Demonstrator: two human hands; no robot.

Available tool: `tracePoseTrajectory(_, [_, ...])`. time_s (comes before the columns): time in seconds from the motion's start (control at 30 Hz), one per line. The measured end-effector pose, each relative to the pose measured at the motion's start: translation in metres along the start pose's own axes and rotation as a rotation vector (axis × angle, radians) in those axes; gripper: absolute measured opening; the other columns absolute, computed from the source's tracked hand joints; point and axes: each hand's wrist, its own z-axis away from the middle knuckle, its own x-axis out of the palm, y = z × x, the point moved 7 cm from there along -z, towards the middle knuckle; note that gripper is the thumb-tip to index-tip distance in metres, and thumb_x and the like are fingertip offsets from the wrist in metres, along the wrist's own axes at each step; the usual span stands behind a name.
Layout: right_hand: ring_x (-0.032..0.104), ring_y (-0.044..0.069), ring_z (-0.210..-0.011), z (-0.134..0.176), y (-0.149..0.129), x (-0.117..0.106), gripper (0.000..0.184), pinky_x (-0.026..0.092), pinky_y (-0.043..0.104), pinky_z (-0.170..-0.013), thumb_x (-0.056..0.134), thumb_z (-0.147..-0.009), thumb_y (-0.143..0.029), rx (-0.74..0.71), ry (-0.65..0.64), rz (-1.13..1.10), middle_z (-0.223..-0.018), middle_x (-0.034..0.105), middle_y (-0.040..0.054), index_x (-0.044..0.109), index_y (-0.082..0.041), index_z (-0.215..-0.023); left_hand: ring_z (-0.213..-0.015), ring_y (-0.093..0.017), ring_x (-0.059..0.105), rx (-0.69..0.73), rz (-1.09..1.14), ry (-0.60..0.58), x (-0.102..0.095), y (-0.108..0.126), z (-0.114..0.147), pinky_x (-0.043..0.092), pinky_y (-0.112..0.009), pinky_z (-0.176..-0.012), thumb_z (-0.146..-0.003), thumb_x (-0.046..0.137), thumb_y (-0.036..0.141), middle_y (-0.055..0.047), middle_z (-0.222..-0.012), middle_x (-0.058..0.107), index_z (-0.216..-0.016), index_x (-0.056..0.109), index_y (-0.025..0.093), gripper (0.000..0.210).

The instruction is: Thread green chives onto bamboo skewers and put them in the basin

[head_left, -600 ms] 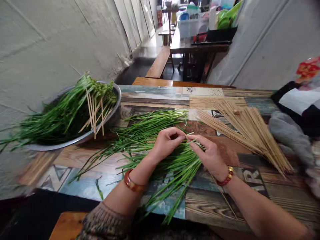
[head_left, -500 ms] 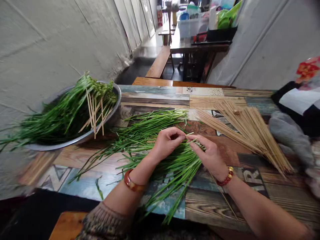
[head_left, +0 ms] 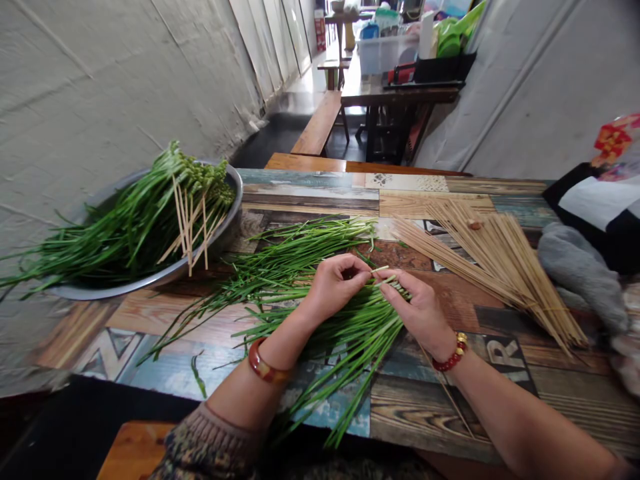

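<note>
My left hand (head_left: 335,285) pinches the pale end of a single chive between thumb and fingertips. My right hand (head_left: 417,310) is closed round a row of chives (head_left: 367,343) threaded on a bamboo skewer (head_left: 454,401), whose long end sticks out below the palm toward the table's front edge. The tips of both hands nearly meet at the pale stem ends; the skewer's point is hidden there. Green leaves fan out under my hands onto the table. Just beyond my left hand lies a pile of loose chives (head_left: 295,252).
On the left a metal basin (head_left: 237,193) holds skewered chives (head_left: 135,207), their sticks over its rim. Many bare bamboo skewers (head_left: 505,267) are spread on the right, beside a grey plastic bag (head_left: 575,273). A bench (head_left: 320,123) and another table (head_left: 400,97) stand beyond.
Both hands stay nearly in place, still pinching at the stem ends. The view has shifted very slightly and is sharper; nothing has been let go.
</note>
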Motion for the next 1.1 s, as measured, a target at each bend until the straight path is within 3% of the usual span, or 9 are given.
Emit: tracePoseTrajectory(1.1, [0.065,0.018,-0.094,-0.0009,-0.0031,0.0000,0.021,0.050,0.034,-0.087,0.055,-0.088,-0.024,-0.040,-0.012,0.018,-0.100,0.071,0.0050,0.069,-0.022,-0.103,-0.059,-0.009,0.051,-0.028,0.068,-0.019,0.0016,-0.0036,-0.0013,0.039,-0.019,-0.055,-0.077,0.060,0.021,-0.002,-0.065,0.064,-0.069,0.068,0.011,0.016])
